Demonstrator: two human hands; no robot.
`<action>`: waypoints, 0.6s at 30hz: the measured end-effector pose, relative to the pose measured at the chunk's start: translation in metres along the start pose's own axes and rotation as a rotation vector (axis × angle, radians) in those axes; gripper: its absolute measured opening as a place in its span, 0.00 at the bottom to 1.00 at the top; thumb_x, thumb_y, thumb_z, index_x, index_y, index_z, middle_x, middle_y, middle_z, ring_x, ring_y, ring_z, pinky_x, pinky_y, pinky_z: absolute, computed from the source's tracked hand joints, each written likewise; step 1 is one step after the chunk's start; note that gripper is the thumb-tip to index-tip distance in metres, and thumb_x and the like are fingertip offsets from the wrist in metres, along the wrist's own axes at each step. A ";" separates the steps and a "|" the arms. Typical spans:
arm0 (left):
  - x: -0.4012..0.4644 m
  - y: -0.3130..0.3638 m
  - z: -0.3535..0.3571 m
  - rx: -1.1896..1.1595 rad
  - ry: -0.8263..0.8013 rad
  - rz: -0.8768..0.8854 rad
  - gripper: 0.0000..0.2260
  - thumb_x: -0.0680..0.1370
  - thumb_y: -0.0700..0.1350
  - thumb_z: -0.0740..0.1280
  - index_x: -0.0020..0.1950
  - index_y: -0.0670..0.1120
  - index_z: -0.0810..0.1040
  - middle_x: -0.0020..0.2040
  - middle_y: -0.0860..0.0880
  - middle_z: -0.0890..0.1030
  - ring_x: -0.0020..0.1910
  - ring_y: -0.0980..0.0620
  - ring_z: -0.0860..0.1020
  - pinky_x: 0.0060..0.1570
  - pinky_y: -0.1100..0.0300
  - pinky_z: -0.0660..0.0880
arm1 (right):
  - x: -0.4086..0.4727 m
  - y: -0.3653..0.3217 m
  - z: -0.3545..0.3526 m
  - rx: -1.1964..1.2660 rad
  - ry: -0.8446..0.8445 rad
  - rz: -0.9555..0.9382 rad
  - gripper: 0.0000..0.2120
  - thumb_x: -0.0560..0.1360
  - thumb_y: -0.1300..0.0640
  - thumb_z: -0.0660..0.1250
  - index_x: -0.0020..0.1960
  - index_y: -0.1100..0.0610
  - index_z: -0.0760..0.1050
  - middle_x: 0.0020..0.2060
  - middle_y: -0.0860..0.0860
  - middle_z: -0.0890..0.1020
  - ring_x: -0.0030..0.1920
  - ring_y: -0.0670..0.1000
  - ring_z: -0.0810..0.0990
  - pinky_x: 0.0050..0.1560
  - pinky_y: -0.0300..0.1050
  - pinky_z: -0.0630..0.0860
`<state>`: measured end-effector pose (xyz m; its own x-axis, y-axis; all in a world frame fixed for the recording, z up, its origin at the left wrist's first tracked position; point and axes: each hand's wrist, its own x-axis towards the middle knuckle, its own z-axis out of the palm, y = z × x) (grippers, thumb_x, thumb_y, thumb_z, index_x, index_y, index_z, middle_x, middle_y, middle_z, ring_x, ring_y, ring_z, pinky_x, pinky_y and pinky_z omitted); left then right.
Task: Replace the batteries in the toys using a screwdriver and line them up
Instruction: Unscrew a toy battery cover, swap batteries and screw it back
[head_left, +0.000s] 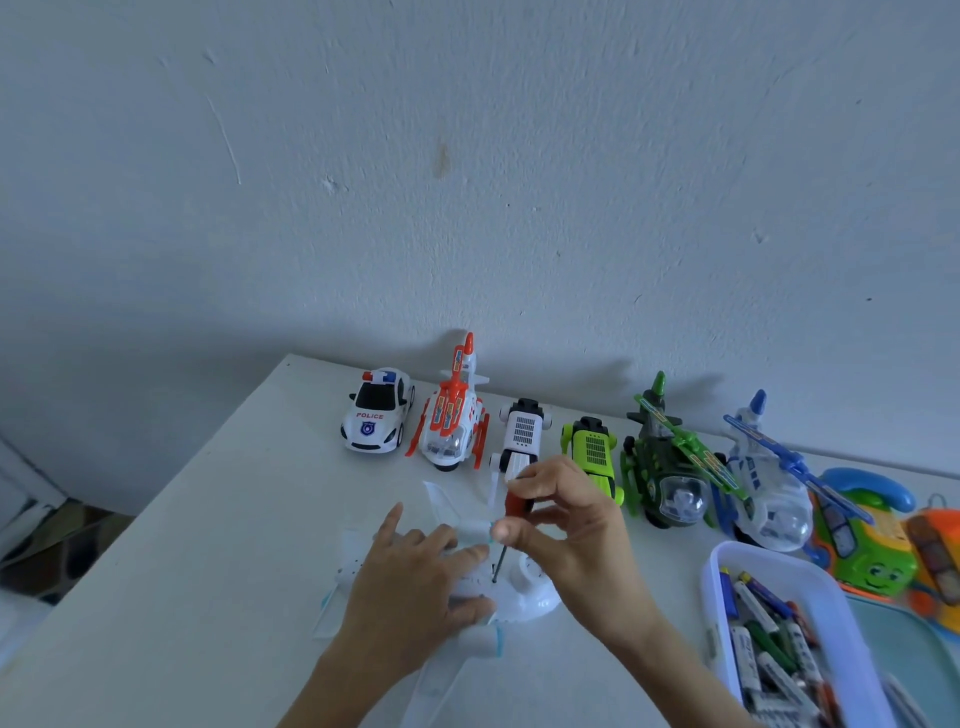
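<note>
1. Table (182, 571), pale top, set against the wall; bears everything listed below.

2. White toy plane (467, 582), lying underside up near the front edge of the table. Left hand (415, 587) lies across its body, fingers spread and pressing it flat rather than wrapping it.

3. Battery tub (727, 571), translucent, at the right, well apart from the plane; holds loose cells, labels too blurred to read.

4. Row of toys along the wall, left to right: police car (376, 415), orange helicopter (452, 421), white truck (522, 431), green truck (592, 454), green helicopter (667, 467), blue helicopter (763, 493). Both trucks lie belly up. Further toys at the far right, partly cut off.

5. Right hand (566, 525), thumb and fingers pinched round the red handle.

6. Screwdriver (511, 512), held near upright, tip down on the plane's underside, presumably in the screw of the battery cover.

Hazards, as judged: the tip may slip out of the screw and strip it or skid onto the left fingers just beside it; a freed screw could roll off unseen against the pale top; the light plane may twist if the pressing hand eases.

Writing: "POLICE" on the car's bonnet, above a shield badge. Nothing else legible.
</note>
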<state>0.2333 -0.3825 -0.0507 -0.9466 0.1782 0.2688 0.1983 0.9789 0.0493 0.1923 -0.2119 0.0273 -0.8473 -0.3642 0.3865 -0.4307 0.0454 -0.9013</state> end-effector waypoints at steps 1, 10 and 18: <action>0.000 0.000 0.001 0.001 -0.003 -0.003 0.22 0.68 0.69 0.57 0.50 0.61 0.83 0.38 0.59 0.79 0.32 0.59 0.78 0.56 0.44 0.76 | -0.001 0.001 0.002 0.041 0.044 -0.005 0.10 0.66 0.57 0.76 0.40 0.45 0.76 0.40 0.47 0.78 0.36 0.53 0.80 0.40 0.44 0.78; -0.001 -0.001 0.007 0.004 0.012 -0.009 0.30 0.74 0.73 0.45 0.52 0.61 0.82 0.41 0.59 0.82 0.34 0.58 0.80 0.61 0.42 0.72 | 0.001 0.005 -0.002 0.203 0.118 0.137 0.13 0.71 0.68 0.69 0.44 0.49 0.79 0.47 0.53 0.82 0.41 0.59 0.81 0.46 0.51 0.79; -0.002 -0.001 0.010 0.019 0.005 -0.008 0.27 0.71 0.72 0.51 0.52 0.59 0.83 0.42 0.58 0.82 0.35 0.56 0.81 0.61 0.43 0.71 | 0.007 0.004 0.002 0.087 0.083 0.052 0.16 0.68 0.68 0.72 0.40 0.46 0.78 0.34 0.51 0.81 0.30 0.56 0.80 0.37 0.43 0.78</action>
<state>0.2323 -0.3831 -0.0611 -0.9469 0.1703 0.2729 0.1861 0.9820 0.0328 0.1851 -0.2163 0.0261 -0.8921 -0.2852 0.3504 -0.3599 -0.0201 -0.9328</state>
